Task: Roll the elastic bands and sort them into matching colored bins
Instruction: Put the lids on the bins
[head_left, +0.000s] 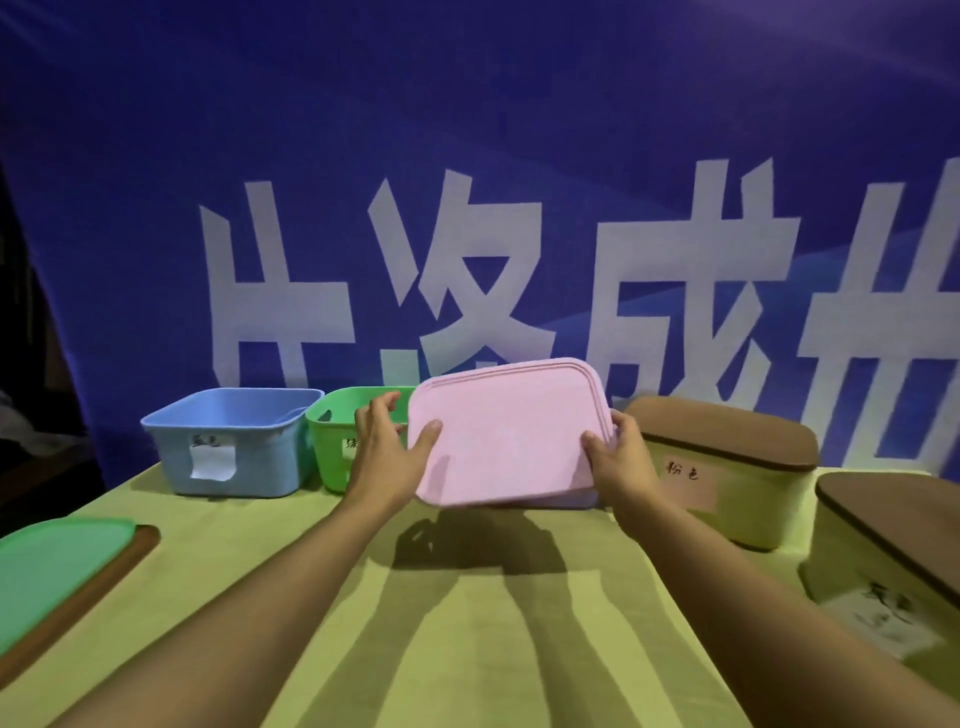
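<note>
Head view of a preparatory step: both hands lift a pink lid (506, 434), tilted with its top face toward the camera, above the yellow-green tablecloth (467, 623); the left hand (387, 457) grips its left edge, thumb on the face and fingers curled behind; the right hand (618, 457) grips its right edge likewise. A bluish layer shows under the lid's lower edge (a second lid or a bin; it cannot be told which). Along the back stand the blue bin (234, 441) and the green bin (337, 441), both open and labelled; to the right stand two cream boxes (727, 499) with brown lids, also labelled. A green lid (57, 571) lies on a brown one at the left edge. No elastic bands are visible, so rolling and sorting appear not yet begun; the bins are seemingly being uncovered. The next move probably calls for setting the pink lid aside, clear of the bin openings, perhaps on the left stack.
</note>
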